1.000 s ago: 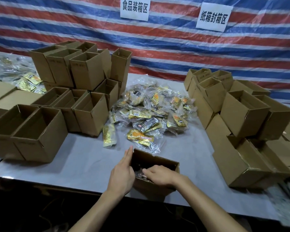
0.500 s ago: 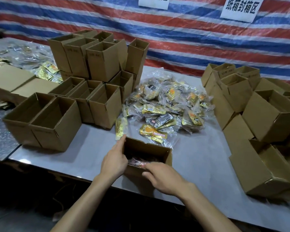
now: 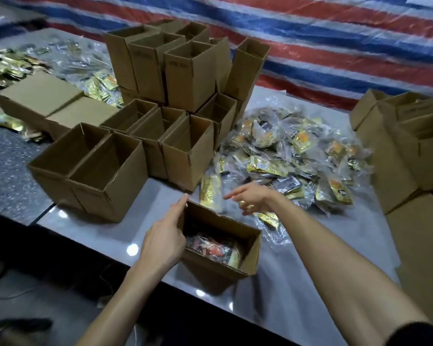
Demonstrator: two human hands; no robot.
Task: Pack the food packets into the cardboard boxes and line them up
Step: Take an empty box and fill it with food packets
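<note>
One part-filled box (image 3: 218,223) is counted between left hand (image 3: 164,242) and right hand (image 3: 253,198). Beyond the left hand about a dozen open boxes (image 3: 105,176) are stacked (packets (image 3: 298,156) beyond the right hand: uncountable).

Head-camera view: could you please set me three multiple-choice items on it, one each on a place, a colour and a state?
1. Where does the left hand lie?
A) against the left wall of the small open brown cardboard box
B) on the floor
C) on top of a closed carton

2. Which colours stripe the plastic tarpaulin backdrop?
A) green and yellow
B) red, blue and white
C) plain black

3. How is the right hand?
A) clenched round a box flap
B) inside a carton
C) open, fingers spread over the near edge of the heap of clear and gold food packets

Answers: 1 A, its fingers run along that wall; 2 B, those bands cross the backdrop; 3 C, it holds nothing.
</note>
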